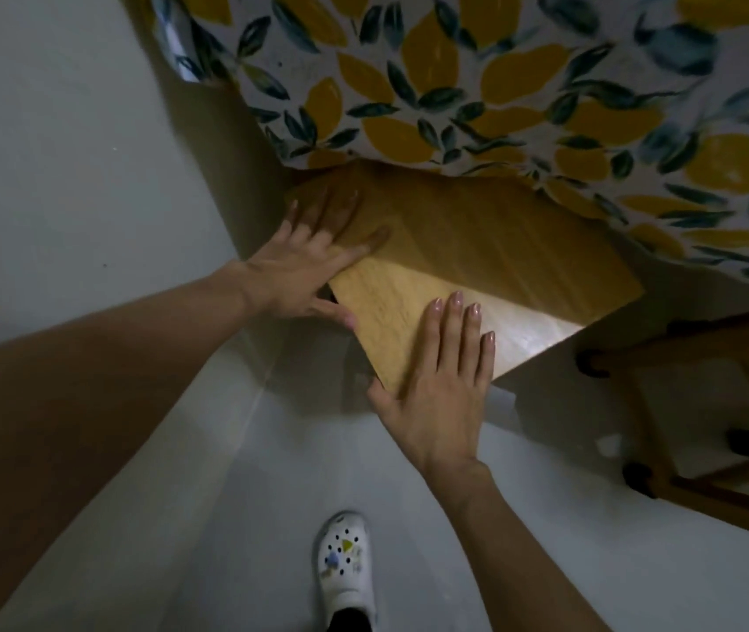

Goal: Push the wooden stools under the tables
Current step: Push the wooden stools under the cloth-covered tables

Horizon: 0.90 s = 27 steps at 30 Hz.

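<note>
A wooden stool [491, 248] with a flat square seat stands partly under a table covered by a lemon-print cloth [500, 84]; the cloth's edge hangs over the seat's far side. My left hand [313, 262] lies on the seat's left corner, fingers spread on top and thumb under the near edge. My right hand [441, 380] rests flat on the seat's near corner, fingers straight and together. The stool's legs are hidden below the seat.
A white wall [67, 152] runs close along the left of the stool. Another wooden stool frame [664, 449] with dark feet stands at the right. My foot in a white clog [345, 567] is on the pale floor [272, 494] below.
</note>
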Available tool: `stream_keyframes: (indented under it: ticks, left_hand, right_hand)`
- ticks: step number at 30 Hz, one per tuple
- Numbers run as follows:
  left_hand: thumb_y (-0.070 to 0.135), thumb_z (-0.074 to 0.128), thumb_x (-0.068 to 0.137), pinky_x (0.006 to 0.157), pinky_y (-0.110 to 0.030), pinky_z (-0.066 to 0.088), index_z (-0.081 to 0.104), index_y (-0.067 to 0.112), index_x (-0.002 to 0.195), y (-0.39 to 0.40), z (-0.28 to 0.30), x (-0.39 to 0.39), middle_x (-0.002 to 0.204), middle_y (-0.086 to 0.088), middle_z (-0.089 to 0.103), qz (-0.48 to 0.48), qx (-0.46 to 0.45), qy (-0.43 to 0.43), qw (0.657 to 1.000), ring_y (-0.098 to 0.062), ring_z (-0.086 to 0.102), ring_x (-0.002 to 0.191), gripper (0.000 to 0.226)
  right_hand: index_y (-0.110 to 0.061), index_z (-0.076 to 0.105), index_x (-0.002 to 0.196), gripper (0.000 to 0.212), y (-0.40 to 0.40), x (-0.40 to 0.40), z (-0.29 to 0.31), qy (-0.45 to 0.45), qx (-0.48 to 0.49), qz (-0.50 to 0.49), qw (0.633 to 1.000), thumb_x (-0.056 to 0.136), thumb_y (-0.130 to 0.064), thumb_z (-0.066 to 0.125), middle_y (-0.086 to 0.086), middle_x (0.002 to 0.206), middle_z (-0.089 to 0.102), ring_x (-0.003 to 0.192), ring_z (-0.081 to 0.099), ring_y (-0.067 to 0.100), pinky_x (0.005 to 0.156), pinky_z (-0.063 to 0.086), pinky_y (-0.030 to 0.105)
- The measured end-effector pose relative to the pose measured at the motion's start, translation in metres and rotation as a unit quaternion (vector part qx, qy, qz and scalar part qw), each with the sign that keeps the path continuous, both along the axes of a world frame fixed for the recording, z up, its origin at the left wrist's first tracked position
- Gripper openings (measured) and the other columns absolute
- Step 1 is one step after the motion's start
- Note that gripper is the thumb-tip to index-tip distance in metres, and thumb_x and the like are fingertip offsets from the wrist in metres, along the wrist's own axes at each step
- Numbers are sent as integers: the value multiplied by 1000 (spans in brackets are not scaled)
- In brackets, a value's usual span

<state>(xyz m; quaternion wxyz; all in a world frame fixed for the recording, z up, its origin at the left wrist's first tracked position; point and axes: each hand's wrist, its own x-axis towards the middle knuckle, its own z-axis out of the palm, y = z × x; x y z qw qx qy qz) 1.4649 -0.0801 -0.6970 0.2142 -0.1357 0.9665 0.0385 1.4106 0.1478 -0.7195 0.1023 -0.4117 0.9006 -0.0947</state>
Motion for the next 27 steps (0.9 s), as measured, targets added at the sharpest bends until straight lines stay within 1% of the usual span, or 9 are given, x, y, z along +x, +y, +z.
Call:
stream_keyframes:
  ticks: [8, 11, 14, 17, 20, 22, 24, 26, 27]
  left_hand:
    - [88, 27, 65, 111, -64, -7, -20, 40, 144, 17, -9, 17, 157, -17, -17, 21, 4, 56, 998, -45, -20, 139, 103]
    - [88, 26, 68, 111, -61, -11, -20, 40, 144, 42, -14, 32, 156, -15, -21, 60, 17, 75, 995, -42, -26, 139, 101]
    - [88, 26, 70, 113, -63, -6, -20, 39, 144, 79, -15, 49, 155, -14, -26, 114, 18, 80, 990, -40, -29, 138, 101]
    - [90, 19, 69, 113, -64, -2, -14, 35, 147, 125, -14, 59, 156, -17, -20, 173, -12, 89, 981, -43, -21, 140, 101]
    - [84, 10, 77, 113, -59, -2, -6, 33, 149, 174, -13, 63, 158, -17, -10, 252, -17, 108, 962, -42, -11, 143, 90]
    - [81, 8, 80, 110, -59, 10, 4, 30, 150, 201, -11, 62, 158, -20, 3, 276, -30, 101, 955, -45, 3, 143, 87]
    - [77, 10, 83, 105, -55, 21, 14, 27, 150, 211, -7, 62, 156, -22, 17, 283, -42, 94, 954, -46, 19, 140, 84]
    - [73, 17, 85, 103, -50, 19, 24, 29, 148, 204, -4, 64, 153, -20, 28, 275, -37, 114, 954, -40, 28, 137, 77]
    - [73, 19, 85, 107, -51, 14, 24, 30, 148, 197, -6, 65, 154, -18, 27, 262, -34, 123, 956, -37, 25, 140, 76]
  right_hand:
    - [-1, 12, 151, 103, 18, -7, 6, 6, 5, 64, 998, 78, -63, 51, 21, 160, 4, 148, -2, 36, 118, 3, 53]
    - [-2, 12, 151, 103, 37, -13, 9, -3, 14, 105, 994, 79, -66, 46, 20, 160, 3, 148, -4, 35, 118, 3, 53]
    - [-3, 11, 152, 105, 61, -24, 11, -13, 31, 162, 986, 77, -64, 53, 18, 161, 2, 148, -5, 35, 118, 2, 53]
    - [-4, 12, 152, 106, 85, -40, 16, -19, 55, 234, 971, 75, -60, 59, 19, 160, 3, 148, -4, 36, 118, 0, 53]
    - [-7, 13, 152, 107, 106, -61, 22, -23, 66, 285, 956, 73, -56, 64, 16, 161, 3, 148, -3, 35, 118, 1, 52]
    - [-9, 11, 153, 109, 118, -71, 25, -21, 76, 304, 949, 71, -54, 66, 14, 162, 1, 148, -3, 34, 118, 0, 51]
    - [-13, 6, 154, 109, 127, -70, 29, -10, 89, 294, 952, 71, -55, 64, 13, 162, -4, 148, -6, 33, 118, -2, 53]
    - [-15, 3, 154, 106, 132, -56, 27, -10, 82, 234, 969, 75, -61, 57, 16, 161, -8, 147, -9, 36, 117, -6, 53]
    - [-15, 3, 154, 104, 131, -47, 24, -12, 77, 195, 978, 78, -67, 52, 17, 161, -7, 147, -9, 36, 117, -8, 52]
